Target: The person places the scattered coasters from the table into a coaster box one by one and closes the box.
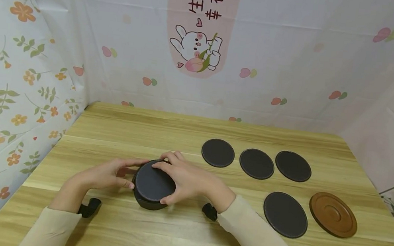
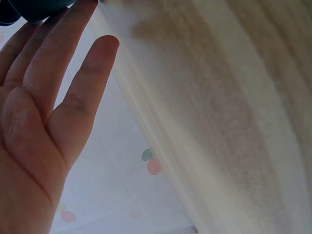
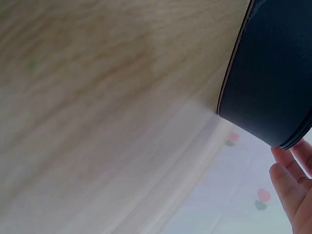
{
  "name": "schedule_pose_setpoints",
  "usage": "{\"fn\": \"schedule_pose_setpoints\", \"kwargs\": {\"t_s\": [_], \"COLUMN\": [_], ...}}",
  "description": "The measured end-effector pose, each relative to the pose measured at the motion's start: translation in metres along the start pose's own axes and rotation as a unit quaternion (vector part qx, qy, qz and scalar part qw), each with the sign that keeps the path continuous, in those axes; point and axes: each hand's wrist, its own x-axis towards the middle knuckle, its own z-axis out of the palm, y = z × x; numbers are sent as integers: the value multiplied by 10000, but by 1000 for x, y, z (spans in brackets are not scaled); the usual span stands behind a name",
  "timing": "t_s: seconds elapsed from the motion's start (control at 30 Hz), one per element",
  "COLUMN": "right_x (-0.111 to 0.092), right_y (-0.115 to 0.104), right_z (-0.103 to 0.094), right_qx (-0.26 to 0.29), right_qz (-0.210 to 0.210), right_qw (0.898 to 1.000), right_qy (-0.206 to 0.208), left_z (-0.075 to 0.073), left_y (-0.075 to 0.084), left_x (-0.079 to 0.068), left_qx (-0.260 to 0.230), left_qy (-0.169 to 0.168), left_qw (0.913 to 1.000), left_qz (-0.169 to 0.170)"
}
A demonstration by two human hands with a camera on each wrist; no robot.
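A round black coaster [image 1: 155,181] lies over the top of a black cylindrical coaster holder [image 1: 148,205] on the wooden table. From the right, my right hand [image 1: 187,178] grips the coaster by its edge, thumb at the near side and fingers at the far side. In the right wrist view the fingertips [image 3: 282,180] are at the rim of the dark holder [image 3: 268,73]. On the left, my left hand [image 1: 110,176] has its fingertips at the holder's side. Its fingers look nearly straight in the left wrist view, with the thumb [image 2: 83,92] held apart.
Several more black coasters lie flat to the right, such as one at the back [image 1: 218,153] and one nearer [image 1: 285,215]. A round brown wooden disc [image 1: 333,214] is at the far right. Patterned cloth [image 1: 123,71] hangs behind the wooden table [image 1: 156,239].
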Motion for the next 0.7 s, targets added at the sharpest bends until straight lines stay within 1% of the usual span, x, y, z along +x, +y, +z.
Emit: {"fn": "schedule_pose_setpoints", "kwargs": {"t_s": [0.47,0.7], "right_x": [8,7], "right_y": [1,2], "right_z": [4,3], "right_qx": [-2,110], "right_qz": [-53,-7], "right_qw": [9999,9998], "right_qy": [-120,-170], "left_z": [-2,-4], "left_y": [0,-1], "left_x": [-1,1], "left_qx": [-91,-130], "left_qy": [-101,-131], "left_qw": [9999,9998], "left_qz": [-51,21]}}
